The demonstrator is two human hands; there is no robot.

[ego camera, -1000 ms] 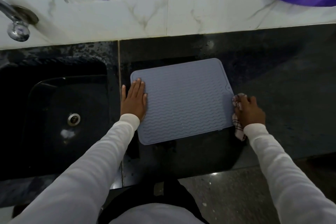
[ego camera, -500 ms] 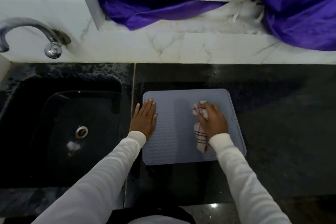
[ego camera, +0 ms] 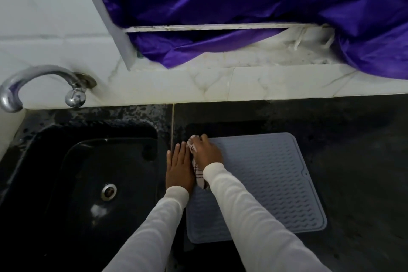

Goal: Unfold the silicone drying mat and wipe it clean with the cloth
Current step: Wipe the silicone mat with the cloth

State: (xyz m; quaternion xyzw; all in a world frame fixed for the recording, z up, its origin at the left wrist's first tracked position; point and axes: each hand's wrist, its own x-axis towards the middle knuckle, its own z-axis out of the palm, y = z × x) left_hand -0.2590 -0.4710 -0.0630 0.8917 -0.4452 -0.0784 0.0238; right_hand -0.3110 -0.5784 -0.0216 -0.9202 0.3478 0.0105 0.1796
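Note:
A grey ribbed silicone mat [ego camera: 267, 181] lies unfolded and flat on the black counter, right of the sink. My left hand [ego camera: 179, 168] presses flat with straight fingers on the mat's left edge. Right beside it, my right hand [ego camera: 207, 153] grips a white cloth with dark stripes [ego camera: 198, 174] and holds it on the mat's far left corner. A tail of the cloth trails out under my right wrist.
A black sink [ego camera: 88, 183] with a metal drain [ego camera: 108, 191] sits to the left. A chrome tap [ego camera: 39, 86] juts from the white marble wall above it. Purple fabric [ego camera: 242, 6] drapes over the ledge behind. The black counter [ego camera: 357, 150] stretches to the right.
My right hand has swept the cloth leftwards over the mat, from its right edge to its far left corner beside my left hand. My left hand kept pressing the left edge. The camera tilted up.

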